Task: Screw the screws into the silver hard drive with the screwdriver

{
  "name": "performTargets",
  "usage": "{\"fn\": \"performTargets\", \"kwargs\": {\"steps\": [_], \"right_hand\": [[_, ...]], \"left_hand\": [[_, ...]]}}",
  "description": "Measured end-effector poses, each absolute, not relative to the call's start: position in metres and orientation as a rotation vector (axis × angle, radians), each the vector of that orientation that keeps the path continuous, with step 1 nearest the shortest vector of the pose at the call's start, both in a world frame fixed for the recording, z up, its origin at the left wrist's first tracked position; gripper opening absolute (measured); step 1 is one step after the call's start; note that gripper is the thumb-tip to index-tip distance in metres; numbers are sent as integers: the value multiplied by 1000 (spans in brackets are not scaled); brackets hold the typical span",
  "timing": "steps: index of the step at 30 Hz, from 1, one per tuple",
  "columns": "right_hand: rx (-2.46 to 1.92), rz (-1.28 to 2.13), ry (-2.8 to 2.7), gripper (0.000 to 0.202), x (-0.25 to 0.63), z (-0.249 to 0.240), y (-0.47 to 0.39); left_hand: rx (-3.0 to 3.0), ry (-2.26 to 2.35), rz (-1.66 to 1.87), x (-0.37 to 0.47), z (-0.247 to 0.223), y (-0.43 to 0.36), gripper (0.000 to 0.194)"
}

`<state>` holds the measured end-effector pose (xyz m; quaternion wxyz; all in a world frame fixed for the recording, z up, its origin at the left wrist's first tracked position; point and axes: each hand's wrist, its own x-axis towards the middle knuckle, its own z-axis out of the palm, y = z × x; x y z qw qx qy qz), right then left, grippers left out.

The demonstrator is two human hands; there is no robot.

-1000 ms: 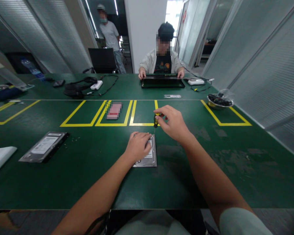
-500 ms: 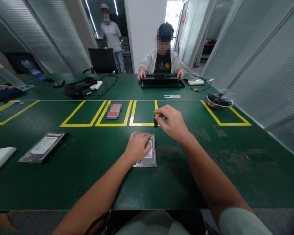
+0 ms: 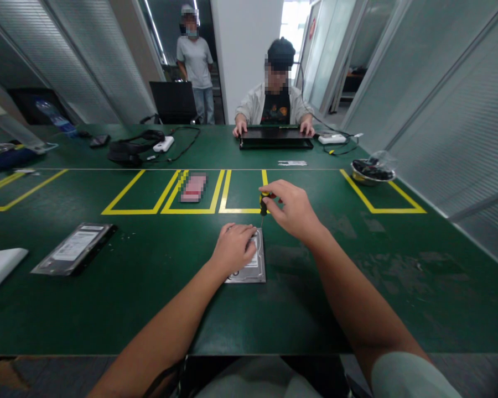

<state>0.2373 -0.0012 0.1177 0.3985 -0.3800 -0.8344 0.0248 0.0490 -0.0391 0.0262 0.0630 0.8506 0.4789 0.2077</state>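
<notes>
1. Covering the left part of the drive (image 3: 252,273), the left hand (image 3: 233,250) hides some of its label; whether its grip clasps an edge, I cannot tell.
2. The drive lies flat on the tabletop (image 3: 157,315).
3. The right hand (image 3: 292,205) has a narrow grip, holding the screwdriver (image 3: 264,207) near upright at the drive's far right corner; tip contact is too small to make out.
4. A white thing (image 3: 2,268) is cut off at left.
5. Since the earlier frame, the drive has stayed put; a standing person (image 3: 196,62) has shifted rightward.
</notes>
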Motion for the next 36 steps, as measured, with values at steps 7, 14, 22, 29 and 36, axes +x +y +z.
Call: {"fn": "performTargets", "kwargs": {"steps": [7,14,22,29,36], "right_hand": [[-963,80,-2059,10,236,116,-1],[-944,60,-2109,18,237,118,-2],[-956,90,-2065,10,237,116,-1],[-954,85,-2096,16,237,117,-1],[-988,132,-2066,12,235,117,-2]], "left_hand": [[2585,1445,639,49,26,-39,38],[2581,1449,634,48,25,-39,39],[2571,1452,638,49,25,-39,39],[2568,1449,624,49,26,-40,39],[2565,1445,632,49,27,-40,39]]}}
